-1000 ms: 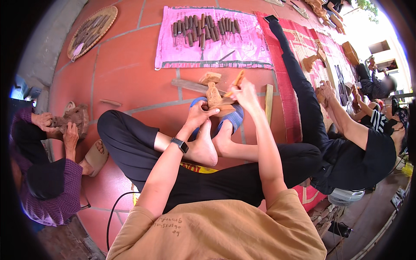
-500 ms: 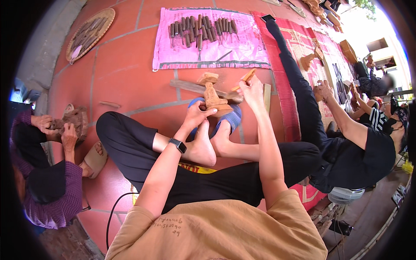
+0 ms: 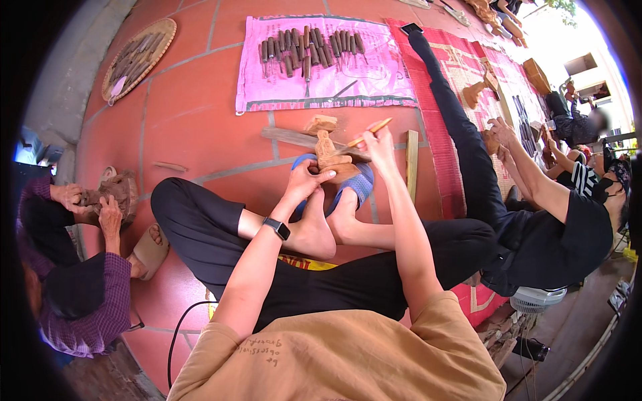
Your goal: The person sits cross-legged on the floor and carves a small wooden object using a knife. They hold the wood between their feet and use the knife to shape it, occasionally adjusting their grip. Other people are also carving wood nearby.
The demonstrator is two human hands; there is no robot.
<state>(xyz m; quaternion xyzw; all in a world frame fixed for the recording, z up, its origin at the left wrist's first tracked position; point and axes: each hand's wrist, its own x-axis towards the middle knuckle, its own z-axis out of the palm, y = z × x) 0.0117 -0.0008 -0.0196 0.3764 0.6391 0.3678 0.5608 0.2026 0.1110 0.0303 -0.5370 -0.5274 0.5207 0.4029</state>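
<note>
Now the small wooden figure (image 3: 328, 152) is held upright by the left hand (image 3: 309, 179), whose grip is closed around its base, just above the blue sandals (image 3: 358, 186). A wooden-handled chisel (image 3: 366, 131) is pinched in the closed grip of the right hand (image 3: 380, 142). Since a second ago the chisel has been swung from above the figure to its right side, with the tip set against it, so a fresh cut seems to be started. No bench is used; the work is done on the red tiled floor (image 3: 194, 120). Further off, a pink mat (image 3: 381, 83) is spread with a row of carving tools (image 3: 311, 47). A round basket (image 3: 137, 59) is seen far left.
</note>
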